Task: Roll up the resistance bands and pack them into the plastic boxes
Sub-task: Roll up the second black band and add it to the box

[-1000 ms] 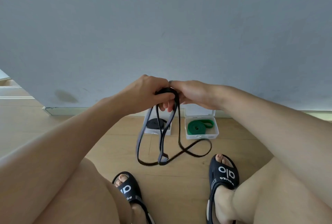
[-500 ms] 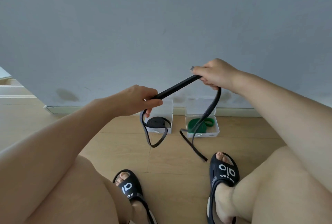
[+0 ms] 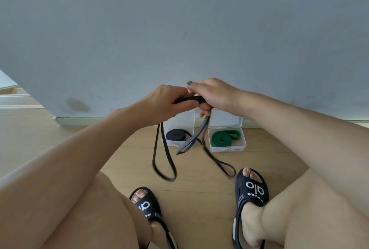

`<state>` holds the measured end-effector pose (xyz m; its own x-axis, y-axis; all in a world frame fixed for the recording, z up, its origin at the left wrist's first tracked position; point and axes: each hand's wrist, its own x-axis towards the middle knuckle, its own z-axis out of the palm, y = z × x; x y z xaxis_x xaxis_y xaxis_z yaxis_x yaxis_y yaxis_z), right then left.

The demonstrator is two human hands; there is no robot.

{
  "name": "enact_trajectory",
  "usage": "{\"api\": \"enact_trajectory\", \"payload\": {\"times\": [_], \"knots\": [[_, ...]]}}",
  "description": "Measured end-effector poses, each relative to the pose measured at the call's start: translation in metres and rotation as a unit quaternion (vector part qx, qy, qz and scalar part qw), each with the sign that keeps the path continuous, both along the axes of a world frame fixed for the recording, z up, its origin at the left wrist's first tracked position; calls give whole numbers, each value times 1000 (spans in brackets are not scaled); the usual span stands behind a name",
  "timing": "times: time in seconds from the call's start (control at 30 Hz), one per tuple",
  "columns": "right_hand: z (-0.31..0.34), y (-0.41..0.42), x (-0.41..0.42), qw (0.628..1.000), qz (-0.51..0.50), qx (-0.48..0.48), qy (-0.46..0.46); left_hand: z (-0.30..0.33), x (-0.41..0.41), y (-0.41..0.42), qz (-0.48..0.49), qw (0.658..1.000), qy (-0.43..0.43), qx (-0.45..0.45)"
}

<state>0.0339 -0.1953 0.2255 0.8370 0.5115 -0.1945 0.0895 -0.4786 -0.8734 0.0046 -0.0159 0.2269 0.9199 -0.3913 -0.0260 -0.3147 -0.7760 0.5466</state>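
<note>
My left hand (image 3: 165, 102) and my right hand (image 3: 215, 94) meet in front of me, both closed on a long black resistance band (image 3: 189, 99). Its loose loops hang down from the hands toward the floor, one under the left hand and others to the right. On the floor by the wall stand two open white plastic boxes. The left box (image 3: 175, 144) holds a rolled black band (image 3: 176, 135). The right box (image 3: 242, 144) holds a rolled green band (image 3: 224, 138).
A grey wall (image 3: 179, 28) with a pale skirting board rises right behind the boxes. The floor is light wood (image 3: 199, 198). My bare knees and feet in black slides (image 3: 250, 188) frame the lower view.
My hands, apart half a second ago with the band stretched between them, have come back together. The hanging loops now swing lower and wider.
</note>
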Motion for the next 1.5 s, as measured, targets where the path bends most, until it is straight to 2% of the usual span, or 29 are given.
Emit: {"api": "enact_trajectory", "payload": {"times": [0.1,0.27,0.4,0.47,0.57,0.67,0.73,0.83,0.97,1.03,1.2,1.27,1.37,1.43,1.5], "knots": [[4,-18,8,994,-1,-88,-62,-4,1,11,11,998,46,48],[0,-55,27,985,-47,-140,-85,-10,3,24,2,995,66,75],[-6,-77,36,977,-79,-179,-84,-12,2,38,23,989,83,123],[-9,-76,30,974,-54,-217,-33,-10,1,39,35,992,69,104],[-14,-58,19,981,-39,-161,97,-5,2,22,32,998,33,30],[-7,-32,11,992,-26,-23,118,-1,2,-1,-5,999,24,33],[-3,-17,5,993,5,28,116,-1,2,-10,-28,999,24,39],[-5,-5,1,998,29,-14,62,-2,4,-11,-29,999,17,30],[-8,-22,10,999,-14,-45,5,-1,7,-2,-9,1000,15,9],[-9,-33,16,996,-22,-86,-32,-2,8,3,-6,999,22,37],[-13,-65,31,984,-83,-146,-54,-8,13,30,28,994,43,99],[-15,-76,32,981,-81,-169,-43,-8,12,44,54,993,61,85],[-22,-66,21,981,-21,-192,25,-8,7,43,51,994,66,65],[-25,-46,18,986,-11,-157,48,-6,5,30,39,996,52,52],[-21,-25,14,994,-16,-82,68,-2,4,14,21,998,50,42]]}}
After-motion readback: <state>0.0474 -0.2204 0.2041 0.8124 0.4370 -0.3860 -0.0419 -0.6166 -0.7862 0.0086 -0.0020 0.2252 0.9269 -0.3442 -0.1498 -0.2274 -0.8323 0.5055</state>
